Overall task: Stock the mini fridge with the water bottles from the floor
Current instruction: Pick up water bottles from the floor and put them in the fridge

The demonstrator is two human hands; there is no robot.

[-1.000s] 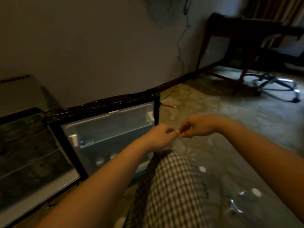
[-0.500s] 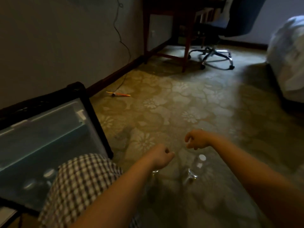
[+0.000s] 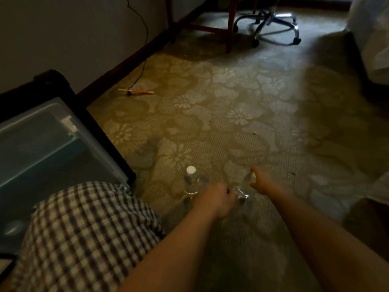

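Two clear water bottles stand on the patterned carpet in front of me. The left bottle (image 3: 191, 182) shows its white cap and stands free. My right hand (image 3: 262, 182) grips the top of the right bottle (image 3: 244, 191), hiding its cap. My left hand (image 3: 217, 200) hangs between the two bottles with its fingers curled, and I see nothing in it. The mini fridge's open door (image 3: 48, 140) with its pale inner shelf is at the left; a bottle cap (image 3: 11, 227) shows low in it.
My checked shorts (image 3: 84, 234) cover the lower part of the fridge door. An orange stick (image 3: 136, 91) and a cable lie by the wall. A desk leg (image 3: 230, 26), an office chair base (image 3: 273, 24) and bedding (image 3: 372, 39) stand farther back.
My view has swung right and down from the fridge to the floor. Both hands have dropped to the bottles, and my right hand has taken hold of the right bottle's top.
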